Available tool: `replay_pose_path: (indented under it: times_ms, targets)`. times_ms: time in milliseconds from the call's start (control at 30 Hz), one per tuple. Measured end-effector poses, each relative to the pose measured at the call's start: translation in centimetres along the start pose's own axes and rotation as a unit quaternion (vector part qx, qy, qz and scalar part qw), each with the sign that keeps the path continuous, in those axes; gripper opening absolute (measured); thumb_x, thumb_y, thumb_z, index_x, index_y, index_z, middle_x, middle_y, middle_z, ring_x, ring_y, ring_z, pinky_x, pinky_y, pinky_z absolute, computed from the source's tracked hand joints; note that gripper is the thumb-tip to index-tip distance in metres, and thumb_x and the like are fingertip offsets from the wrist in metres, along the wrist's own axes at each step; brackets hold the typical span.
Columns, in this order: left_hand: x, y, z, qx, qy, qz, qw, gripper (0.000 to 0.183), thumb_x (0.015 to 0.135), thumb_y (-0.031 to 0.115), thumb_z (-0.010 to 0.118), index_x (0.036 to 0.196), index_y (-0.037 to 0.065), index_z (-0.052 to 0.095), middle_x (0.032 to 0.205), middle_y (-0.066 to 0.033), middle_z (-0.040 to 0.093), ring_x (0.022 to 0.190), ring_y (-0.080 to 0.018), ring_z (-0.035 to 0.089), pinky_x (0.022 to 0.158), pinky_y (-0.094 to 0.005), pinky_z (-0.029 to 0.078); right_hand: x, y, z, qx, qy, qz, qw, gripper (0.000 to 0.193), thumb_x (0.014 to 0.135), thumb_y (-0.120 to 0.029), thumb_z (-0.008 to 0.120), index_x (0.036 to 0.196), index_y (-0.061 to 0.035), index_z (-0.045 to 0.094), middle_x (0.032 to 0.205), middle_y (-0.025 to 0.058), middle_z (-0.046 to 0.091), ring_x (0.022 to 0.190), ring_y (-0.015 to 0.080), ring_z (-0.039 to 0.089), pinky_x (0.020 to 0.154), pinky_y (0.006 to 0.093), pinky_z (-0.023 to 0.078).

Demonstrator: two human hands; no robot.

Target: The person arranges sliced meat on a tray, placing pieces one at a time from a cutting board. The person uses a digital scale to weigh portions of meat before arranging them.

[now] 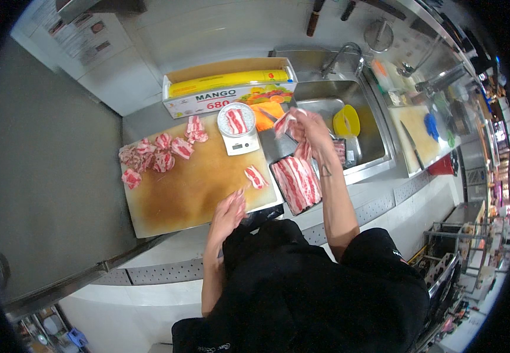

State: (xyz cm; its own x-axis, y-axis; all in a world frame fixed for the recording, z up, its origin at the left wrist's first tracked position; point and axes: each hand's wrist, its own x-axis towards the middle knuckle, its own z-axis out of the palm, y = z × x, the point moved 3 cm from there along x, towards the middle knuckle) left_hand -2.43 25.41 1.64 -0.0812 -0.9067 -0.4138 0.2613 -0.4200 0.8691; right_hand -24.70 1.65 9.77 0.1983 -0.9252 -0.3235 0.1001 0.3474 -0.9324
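Note:
My right hand is closed on thin slices of streaky pork belly, raised above a dark tray; part of the meat hangs down toward the stack of pork belly slices in it. Over the near edge of the cutting board, my left hand has its fingers stretched out, just short of a loose pork belly slice. A white kitchen scale stands on the board's far right corner with meat slices on its round pan. Several folded bundles of meat lie at the far left.
Behind the board stands a long cardboard box with a yellow roll inside. An orange cloth or packet lies beside the scale. To the right, a steel sink holds a yellow container. Further right, a knife lies on another board.

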Motion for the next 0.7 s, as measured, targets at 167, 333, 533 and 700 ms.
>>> replay_pose_path:
  times_ms: [167,333,533,700]
  targets:
    - [-7.5,-2.5,-4.6,0.259,0.135,0.084,0.953,0.031,0.11,0.026,0.054,0.099,-0.001,0.065,0.081,-0.0084,0.064,0.065,-0.0225,0.061,0.064,-0.037,0.05,6.0,-1.8,4.9,-0.355,-0.16,-0.105,0.915,0.032,0.1,-0.036,0.069,0.096,-0.0051,0.074,0.08,0.0027,0.071,0.063,0.008,0.059,0.054,0.0248,0.043]
    - [-12.5,-4.4,-8.4,0.377,0.227,0.035,0.897,0.036,0.108,0.031,0.055,0.095,-0.001,0.066,0.08,-0.0149,0.071,0.076,-0.0294,0.07,0.073,-0.0416,0.053,13.0,-0.2,9.8,-0.666,-0.279,-0.041,0.69,0.039,0.087,-0.035,0.08,0.098,0.0024,0.073,0.085,0.0141,0.075,0.079,0.0261,0.073,0.067,0.0376,0.055]
    - [-13.9,-5.8,-10.0,0.376,0.217,-0.046,0.9,0.042,0.109,0.037,0.052,0.101,0.0,0.068,0.079,-0.0148,0.071,0.075,-0.0264,0.072,0.073,-0.0401,0.054,19.8,5.4,13.0,-0.739,-0.134,-0.16,0.641,0.04,0.074,-0.033,0.083,0.093,0.002,0.077,0.084,0.0206,0.076,0.09,0.0358,0.076,0.077,0.0453,0.059]
    - [-14.7,-6.0,-9.0,0.332,0.224,-0.065,0.914,0.035,0.107,0.033,0.057,0.111,0.0,0.068,0.086,-0.0154,0.072,0.081,-0.0256,0.073,0.076,-0.0389,0.054,22.6,9.5,13.4,-0.7,-0.185,-0.149,0.674,0.042,0.08,-0.033,0.077,0.1,0.0036,0.077,0.109,0.0272,0.074,0.104,0.0427,0.073,0.089,0.0494,0.059]
